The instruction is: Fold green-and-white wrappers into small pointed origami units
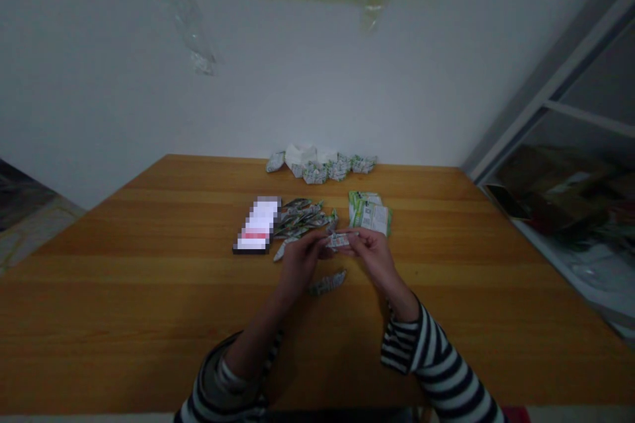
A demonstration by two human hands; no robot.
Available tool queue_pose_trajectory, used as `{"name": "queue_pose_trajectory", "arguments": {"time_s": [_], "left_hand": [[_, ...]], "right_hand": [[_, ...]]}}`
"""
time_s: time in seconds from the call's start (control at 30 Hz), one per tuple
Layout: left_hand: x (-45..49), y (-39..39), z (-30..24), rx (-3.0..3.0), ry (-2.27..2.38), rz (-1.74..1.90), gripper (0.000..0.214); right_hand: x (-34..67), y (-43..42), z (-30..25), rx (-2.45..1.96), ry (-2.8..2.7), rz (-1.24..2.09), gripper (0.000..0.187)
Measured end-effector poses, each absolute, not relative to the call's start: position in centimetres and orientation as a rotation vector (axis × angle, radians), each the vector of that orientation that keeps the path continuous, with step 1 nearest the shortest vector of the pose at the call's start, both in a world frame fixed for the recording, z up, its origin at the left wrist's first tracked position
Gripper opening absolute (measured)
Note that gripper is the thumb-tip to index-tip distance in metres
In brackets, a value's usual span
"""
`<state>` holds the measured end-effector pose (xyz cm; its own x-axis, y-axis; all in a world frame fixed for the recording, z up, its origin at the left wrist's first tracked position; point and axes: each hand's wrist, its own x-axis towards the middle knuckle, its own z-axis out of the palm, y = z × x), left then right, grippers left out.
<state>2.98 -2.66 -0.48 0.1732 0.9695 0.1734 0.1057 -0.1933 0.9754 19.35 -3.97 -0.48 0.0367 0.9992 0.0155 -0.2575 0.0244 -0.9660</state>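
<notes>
Between the fingertips of my left hand point(302, 258) and my right hand point(372, 251) is a small folded piece of printed paper point(339, 240), pinched at both ends just above the table. Directly below it, a separate folded printed piece point(328, 283) lies on the wood. Past my left hand spreads a pile of similar narrow folded pieces point(300, 217), partly covered by that hand. Beyond my right hand sits a small stack of flat green-and-white printed sheets or packets point(370, 213); their exact kind is unclear.
A phone with a lit, blurred screen point(258, 225) lies left of the pile. Crumpled printed pieces point(315, 172) and white tissue-like paper point(300, 154) line the back of the wooden table point(149, 244) by the wall. A shelf unit point(555, 106) stands at the right.
</notes>
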Motion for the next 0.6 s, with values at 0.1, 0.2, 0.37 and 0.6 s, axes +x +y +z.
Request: {"name": "queue_pose_trajectory", "arguments": {"time_s": [0.1, 0.2, 0.37, 0.6], "left_hand": [[3.2, -2.7, -1.0, 1.401, 1.062, 1.156, 0.019], [3.5, -2.7, -1.3, 1.373, 1.069, 1.147, 0.021], [3.1, -2.5, -0.8, 1.522, 1.153, 1.118, 0.018], [2.4, -2.5, -0.7, 1.643, 1.242, 1.187, 0.014]], "right_hand": [[18.8, -3.8, -1.3, -1.116, -0.987, 1.045, 0.032], [18.4, -3.7, -2.1, -1.228, -1.011, 0.841, 0.027], [18.3, -3.9, -2.4, -1.243, -1.243, 0.752, 0.02], [17.9, -4.1, -1.8, -1.142, -1.231, 0.946, 0.018]]}}
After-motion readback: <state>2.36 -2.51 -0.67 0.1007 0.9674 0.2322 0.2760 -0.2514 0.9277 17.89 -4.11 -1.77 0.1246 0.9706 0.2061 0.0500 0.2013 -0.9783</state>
